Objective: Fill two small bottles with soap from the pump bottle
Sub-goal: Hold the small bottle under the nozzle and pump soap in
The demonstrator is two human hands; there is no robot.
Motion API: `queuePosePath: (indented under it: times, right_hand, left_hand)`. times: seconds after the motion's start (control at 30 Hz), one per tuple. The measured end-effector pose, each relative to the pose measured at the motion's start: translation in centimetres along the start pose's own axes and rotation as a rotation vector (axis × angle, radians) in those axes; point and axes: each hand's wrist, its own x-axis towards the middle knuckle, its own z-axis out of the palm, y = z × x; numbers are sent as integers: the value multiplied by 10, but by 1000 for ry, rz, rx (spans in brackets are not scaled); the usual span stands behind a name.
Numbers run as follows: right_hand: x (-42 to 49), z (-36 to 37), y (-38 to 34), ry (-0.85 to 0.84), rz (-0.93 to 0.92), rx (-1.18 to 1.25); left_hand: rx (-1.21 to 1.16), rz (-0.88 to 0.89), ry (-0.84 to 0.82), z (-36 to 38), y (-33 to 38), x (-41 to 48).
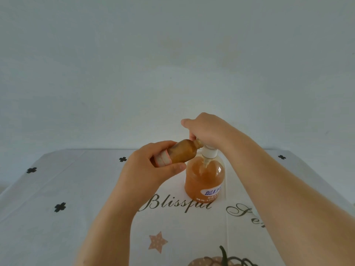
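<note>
Pump bottle (204, 177) stands upright on the table (96, 189) near its middle, just behind the printed word "Blissful" (172, 203). It is clear plastic, filled with orange soap almost to the shoulder, with a blue and white label low on its front and a white collar (209, 151) at the neck. The right hand (207, 131) sits on top of it, back of the hand up, fingers curled down over the pump top, which is hidden beneath them. The left hand (151, 169) grips a small bottle (182, 152) round its lower half, fingers over the top and thumb underneath. This brown bottle lies tilted close to level in the air, base toward the left and neck pointing right. Its mouth meets the right hand just above the collar; whether it touches the spout cannot be told. A white label with a pink edge (163, 158) shows between the left fingers. The cloth on the table is white, with black flowers, a pink star (157, 241) and a pumpkin (215, 261) at the near edge. A plain pale wall (172, 54) rises behind.
</note>
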Motion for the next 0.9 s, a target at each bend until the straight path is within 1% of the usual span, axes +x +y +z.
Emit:
queuePosePath:
  times: [0.37,0.53,0.7,0.9]
  right_hand:
    - [-3,-2,-2,33,12,9]
    - [-7,-14,-10,58,-22,-50]
    - [-8,-12,-10,14,-9,-38]
    - [-5,-10,-7,5,-52,-45]
  left_hand:
    - [-16,8,-2,1,3,-2]
    - [2,43,24,3,6,-4]
    - [-9,46,27,3,6,-5]
    - [1,43,18,2,6,-4]
